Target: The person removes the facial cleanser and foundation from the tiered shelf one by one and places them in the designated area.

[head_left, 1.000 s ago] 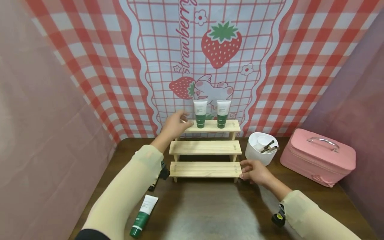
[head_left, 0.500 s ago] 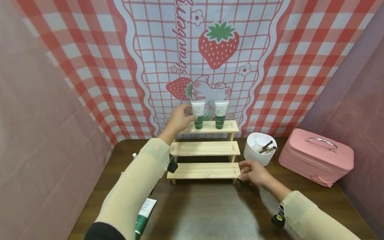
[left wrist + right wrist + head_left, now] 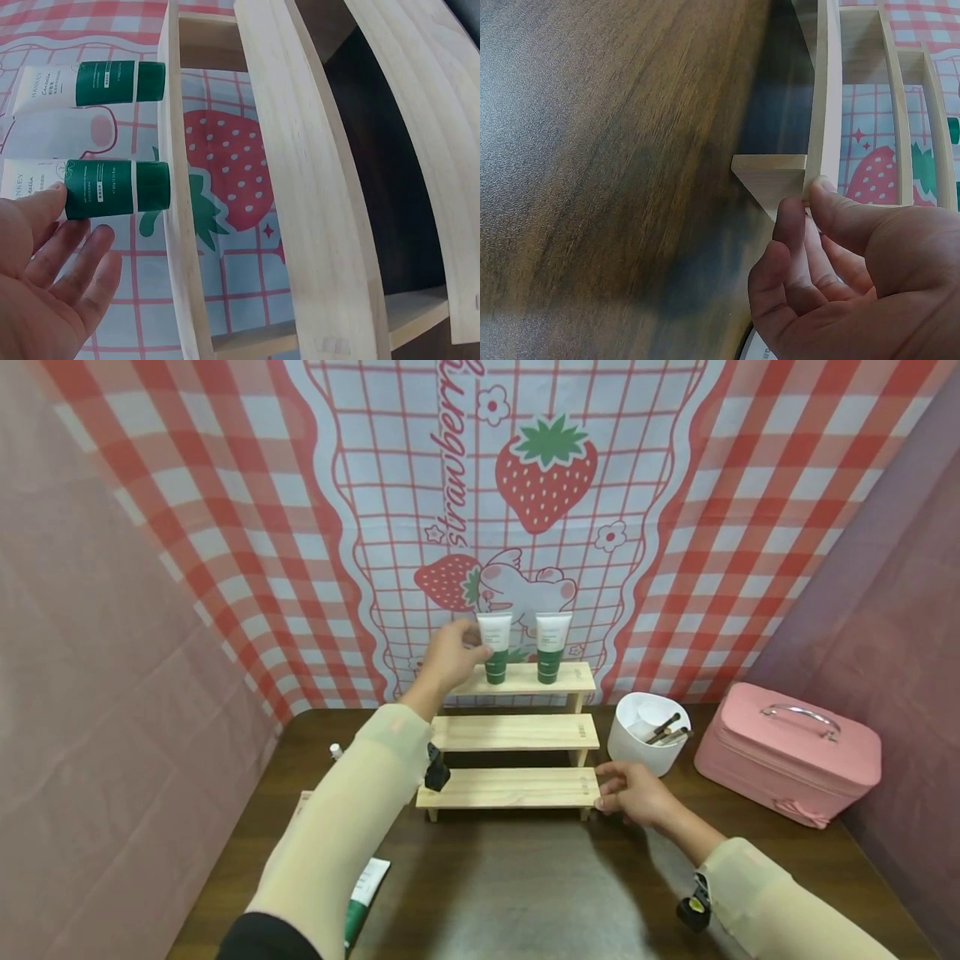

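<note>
A three-tier wooden display stand (image 3: 517, 732) stands on the table against the strawberry-printed cloth. On its top tier two green-and-white squeeze tubes stand cap down, a left tube (image 3: 495, 650) and a right tube (image 3: 552, 647). My left hand (image 3: 450, 656) pinches the left tube from its left side. In the left wrist view the thumb (image 3: 51, 199) lies on the tube's front; the index fingertip is hidden behind it. With my right hand (image 3: 636, 793) I pinch the right end of the lowest tier, thumb against its edge in the right wrist view.
Another squeeze tube (image 3: 363, 897) lies on the table, partly under my left sleeve. A small white-capped item (image 3: 335, 750) shows beyond that arm. To the right stand a white container (image 3: 645, 743) with brushes and a pink case (image 3: 787, 760).
My left hand has moved right and slightly up from the top tier's left end to the left tube and now holds it. The right hand stays on the lowest tier.
</note>
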`<state>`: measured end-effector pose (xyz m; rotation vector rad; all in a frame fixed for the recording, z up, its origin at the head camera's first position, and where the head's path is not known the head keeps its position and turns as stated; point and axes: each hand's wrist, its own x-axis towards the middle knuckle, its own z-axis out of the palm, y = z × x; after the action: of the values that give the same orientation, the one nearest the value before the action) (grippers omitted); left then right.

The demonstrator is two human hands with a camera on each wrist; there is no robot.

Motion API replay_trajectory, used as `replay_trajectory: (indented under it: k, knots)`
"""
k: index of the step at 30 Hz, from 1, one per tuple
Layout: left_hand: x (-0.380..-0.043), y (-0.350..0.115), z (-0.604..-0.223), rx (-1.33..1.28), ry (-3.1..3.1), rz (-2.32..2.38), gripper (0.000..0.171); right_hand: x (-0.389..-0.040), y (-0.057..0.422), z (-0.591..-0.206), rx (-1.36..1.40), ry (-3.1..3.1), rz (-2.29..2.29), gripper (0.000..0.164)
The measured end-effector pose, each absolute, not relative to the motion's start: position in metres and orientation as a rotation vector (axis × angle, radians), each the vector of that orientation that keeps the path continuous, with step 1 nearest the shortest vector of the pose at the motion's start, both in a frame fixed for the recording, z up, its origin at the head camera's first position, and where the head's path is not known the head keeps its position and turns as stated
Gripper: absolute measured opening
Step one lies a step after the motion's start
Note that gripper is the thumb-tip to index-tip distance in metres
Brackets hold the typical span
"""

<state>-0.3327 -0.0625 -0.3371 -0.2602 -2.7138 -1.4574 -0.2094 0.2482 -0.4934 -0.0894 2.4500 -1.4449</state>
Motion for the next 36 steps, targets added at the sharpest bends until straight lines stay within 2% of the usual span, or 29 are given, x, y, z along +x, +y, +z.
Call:
replay_trajectory:
  k: [14, 26, 36]
  knots:
    - [-0.313, -0.08, -0.341, -0.411, -2.614, -1.541, 0.026, -0.208, 0.245, -0.493, -0.105, 2.445, -1.453, 0.055]
    - [-0.254, -0.128, -0.354, -0.448, -2.628, -1.587, 0.03, -0.208, 0.249, -0.491, -0.131, 2.421, -1.471, 0.057]
    - [-0.202, -0.185, -0.389, -0.423, -2.638, -1.604, 0.03, -0.209, 0.25, -0.49, -0.12, 2.405, -1.469, 0.06]
